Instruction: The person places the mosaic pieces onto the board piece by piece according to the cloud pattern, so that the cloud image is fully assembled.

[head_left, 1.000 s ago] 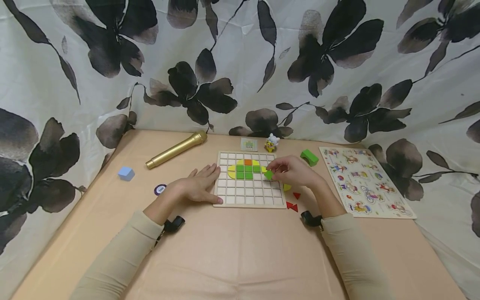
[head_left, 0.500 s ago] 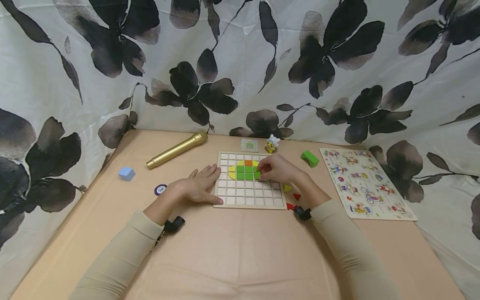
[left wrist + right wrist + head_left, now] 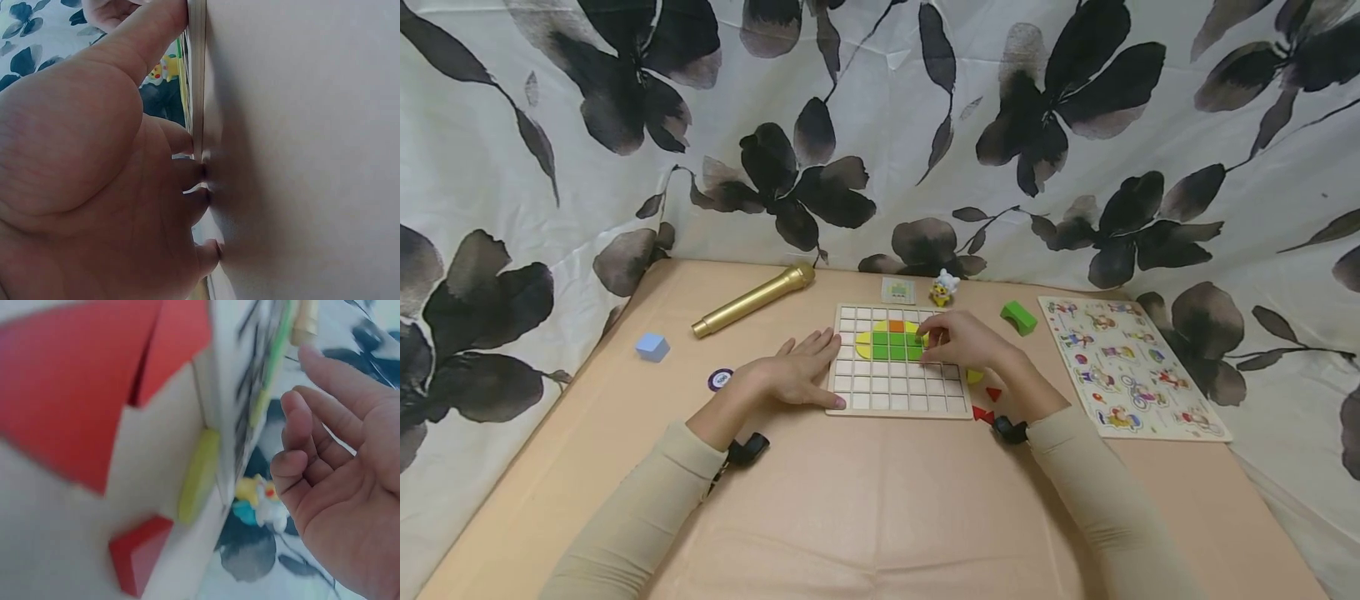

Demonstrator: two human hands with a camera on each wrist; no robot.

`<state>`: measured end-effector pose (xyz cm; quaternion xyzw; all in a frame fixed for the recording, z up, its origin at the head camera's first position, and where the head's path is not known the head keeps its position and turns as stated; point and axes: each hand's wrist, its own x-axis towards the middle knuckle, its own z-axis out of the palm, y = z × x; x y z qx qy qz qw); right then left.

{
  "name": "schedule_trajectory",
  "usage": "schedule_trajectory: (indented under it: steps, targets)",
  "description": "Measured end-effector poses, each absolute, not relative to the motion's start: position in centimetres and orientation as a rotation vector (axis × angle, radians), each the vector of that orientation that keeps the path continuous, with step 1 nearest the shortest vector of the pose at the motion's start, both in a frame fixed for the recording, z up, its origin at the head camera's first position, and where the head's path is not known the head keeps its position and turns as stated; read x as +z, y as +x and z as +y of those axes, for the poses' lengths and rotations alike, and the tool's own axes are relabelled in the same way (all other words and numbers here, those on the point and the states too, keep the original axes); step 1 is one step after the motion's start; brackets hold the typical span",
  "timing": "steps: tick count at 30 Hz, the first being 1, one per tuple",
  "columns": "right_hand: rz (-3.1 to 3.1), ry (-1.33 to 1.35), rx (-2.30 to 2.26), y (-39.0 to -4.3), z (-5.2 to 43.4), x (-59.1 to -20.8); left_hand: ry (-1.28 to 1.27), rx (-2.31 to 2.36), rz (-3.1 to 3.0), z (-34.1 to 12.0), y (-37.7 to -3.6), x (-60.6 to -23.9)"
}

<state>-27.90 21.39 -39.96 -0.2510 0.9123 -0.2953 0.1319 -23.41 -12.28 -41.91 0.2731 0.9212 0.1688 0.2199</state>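
No lettering can be read: print on the small card [image 3: 898, 290] behind the grid board [image 3: 897, 392] and on the round purple token [image 3: 720, 379] on the counter [image 3: 865, 500] is too small to read.

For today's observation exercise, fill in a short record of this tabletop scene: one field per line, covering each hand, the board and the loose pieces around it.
Left hand: lies flat, fingers straight, against the left edge of the grid board
Right hand: over the board's right side, fingertips at the green tiles; grip unclear
Pattern: green tiles with an orange tile above and yellow pieces at the sides
Loose pieces: red triangles and a yellow piece by the right edge
Elsewhere: gold microphone, blue cube, green block, picture puzzle
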Motion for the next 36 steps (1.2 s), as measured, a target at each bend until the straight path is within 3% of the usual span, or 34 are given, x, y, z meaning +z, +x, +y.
schedule_trajectory:
  steps: [9,15,21,36]
  targets:
    - [2.691,-0.627,-0.964,-26.3,26.4,-38.9,0.745,0.395,2.56,-11.9,-23.1,-40.9]
    - [2.627,-0.602,-0.922,-26.4,28.9,-39.3,0.728,0.437,2.574,-12.3,-24.1,-42.6]
    - [2.496,-0.577,-0.89,-26.3,29.2,-40.1,0.749,0.439,2.595,-12.7,-25.0,-44.2]
    - [2.503,-0.643,-1.016,-26.3,29.3,-40.7,0.753,0.463,2.545,-12.1,-23.6,-42.1]
